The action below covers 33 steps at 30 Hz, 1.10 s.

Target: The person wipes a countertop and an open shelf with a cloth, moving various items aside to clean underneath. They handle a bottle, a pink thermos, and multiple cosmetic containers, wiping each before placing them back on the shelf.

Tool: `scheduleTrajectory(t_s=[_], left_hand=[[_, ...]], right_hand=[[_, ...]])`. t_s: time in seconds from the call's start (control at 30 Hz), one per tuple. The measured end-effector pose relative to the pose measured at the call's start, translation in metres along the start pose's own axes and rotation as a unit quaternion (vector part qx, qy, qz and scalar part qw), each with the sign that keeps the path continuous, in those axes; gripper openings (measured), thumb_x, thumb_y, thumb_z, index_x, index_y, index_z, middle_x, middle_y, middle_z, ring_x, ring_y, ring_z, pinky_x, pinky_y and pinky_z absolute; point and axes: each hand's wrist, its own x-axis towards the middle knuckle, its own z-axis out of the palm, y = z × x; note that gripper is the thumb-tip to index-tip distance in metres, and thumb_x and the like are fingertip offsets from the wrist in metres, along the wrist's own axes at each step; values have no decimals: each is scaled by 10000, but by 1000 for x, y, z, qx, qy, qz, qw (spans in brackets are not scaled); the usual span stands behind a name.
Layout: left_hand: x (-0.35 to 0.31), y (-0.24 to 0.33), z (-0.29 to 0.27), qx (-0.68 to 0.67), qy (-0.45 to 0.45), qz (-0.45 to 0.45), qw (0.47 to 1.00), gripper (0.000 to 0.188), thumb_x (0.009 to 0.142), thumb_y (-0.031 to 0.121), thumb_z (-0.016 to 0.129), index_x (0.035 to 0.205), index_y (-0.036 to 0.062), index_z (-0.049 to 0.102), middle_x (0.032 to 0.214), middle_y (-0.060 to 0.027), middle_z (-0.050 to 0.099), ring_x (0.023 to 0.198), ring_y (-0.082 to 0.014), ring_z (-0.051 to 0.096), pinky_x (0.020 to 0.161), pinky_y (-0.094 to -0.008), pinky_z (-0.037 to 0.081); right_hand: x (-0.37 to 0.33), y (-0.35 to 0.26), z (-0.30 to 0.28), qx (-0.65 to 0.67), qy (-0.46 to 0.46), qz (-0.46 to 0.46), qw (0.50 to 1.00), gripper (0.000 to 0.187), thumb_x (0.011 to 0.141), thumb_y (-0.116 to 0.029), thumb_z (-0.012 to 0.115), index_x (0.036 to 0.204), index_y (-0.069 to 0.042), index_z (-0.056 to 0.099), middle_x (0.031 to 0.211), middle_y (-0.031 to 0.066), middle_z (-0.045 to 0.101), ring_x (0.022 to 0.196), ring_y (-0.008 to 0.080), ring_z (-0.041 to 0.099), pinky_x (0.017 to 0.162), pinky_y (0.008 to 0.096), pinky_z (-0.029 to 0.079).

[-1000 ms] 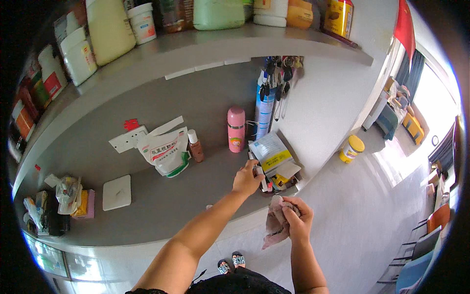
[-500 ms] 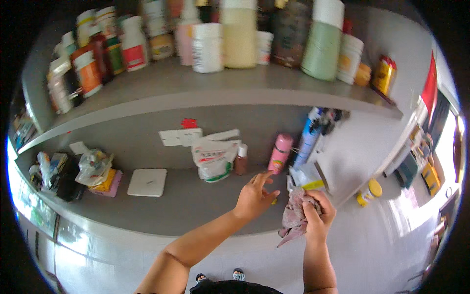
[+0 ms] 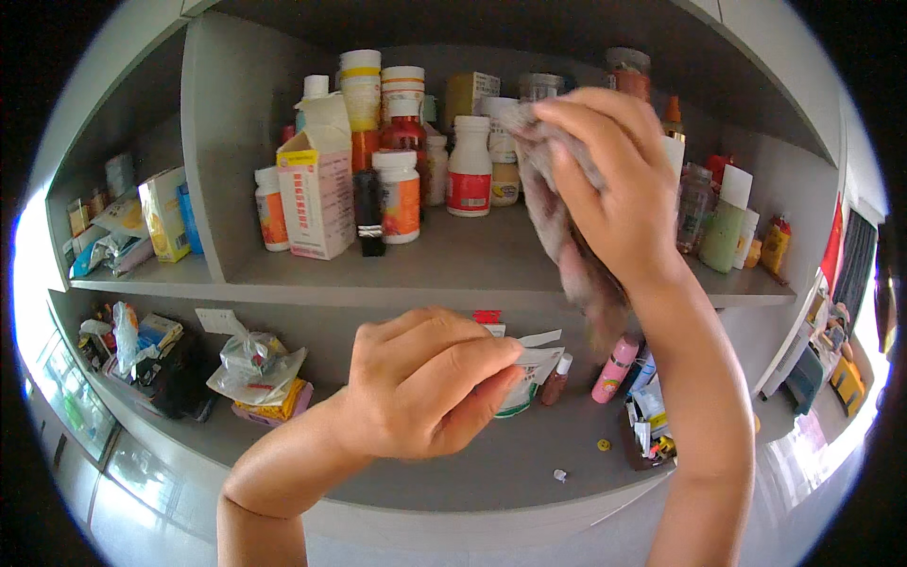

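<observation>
My right hand (image 3: 614,180) is raised in front of the upper shelf (image 3: 453,260), its fingers closed round a crumpled greyish-pink cloth (image 3: 557,222) that hangs down past the shelf's edge. Beyond the cloth stand a white bottle with a red label (image 3: 470,170) and several jars, some of them partly covered. Lower down and to the left, my left hand (image 3: 430,383) is curled, thumb and forefinger brought together; whether anything small is between them is hidden. It hovers before the lower shelf, covering part of a white plastic bag (image 3: 540,364) that stands beside a small brown bottle (image 3: 557,383).
On the upper shelf, an open carton (image 3: 316,203), a black tube (image 3: 369,213) and orange-labelled bottles (image 3: 400,198) stand left of the cloth. Below are a pink can (image 3: 616,369), a box of small items (image 3: 647,430), a yellow cap (image 3: 603,444) and a bagged bundle (image 3: 255,364).
My right hand has lifted the cloth from the lower shelf's right end to the upper shelf. My left hand has moved up and left, its fingers closing. The view has tilted upward.
</observation>
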Motion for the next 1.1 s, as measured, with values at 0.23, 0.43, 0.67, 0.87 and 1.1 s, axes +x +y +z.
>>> scheduleTrajectory(t_s=[0.23,0.43,0.67,0.87,1.1], left_hand=[[-8,-32,-37,13,-19,33,999,245,674,27,786,882,43,659,777,-86,645,635,-239,637,547,-317,516],[3,-44,-42,34,-4,40,999,258,667,36,788,887,42,652,830,-89,650,701,-253,654,592,-328,536],[6,-45,-34,100,-58,-21,993,268,678,88,798,898,47,649,874,-94,645,757,-271,662,633,-347,559],[2,-44,-32,135,-78,-30,987,289,677,133,810,899,42,650,890,-92,634,763,-268,664,630,-349,562],[3,-42,-36,133,-82,-37,987,274,679,123,807,888,31,656,880,-97,633,763,-267,665,629,-354,563]], right_hand=[[1,-36,23,30,-446,292,846,437,789,-239,680,1183,-56,628,1199,144,606,1086,351,578,950,416,458],[32,-28,3,157,-495,305,799,511,666,-169,649,1169,-73,641,1059,150,666,1005,327,635,905,383,489],[26,-8,39,-121,-406,306,853,383,745,-64,626,1126,-39,657,1078,227,630,1008,397,636,865,454,527],[15,-1,88,-155,-619,344,689,321,800,-85,630,1111,-15,670,1157,202,649,1073,354,643,872,441,544],[31,-21,38,45,-581,296,757,403,701,-49,605,1095,-70,689,1079,180,684,1040,350,641,867,408,522]])
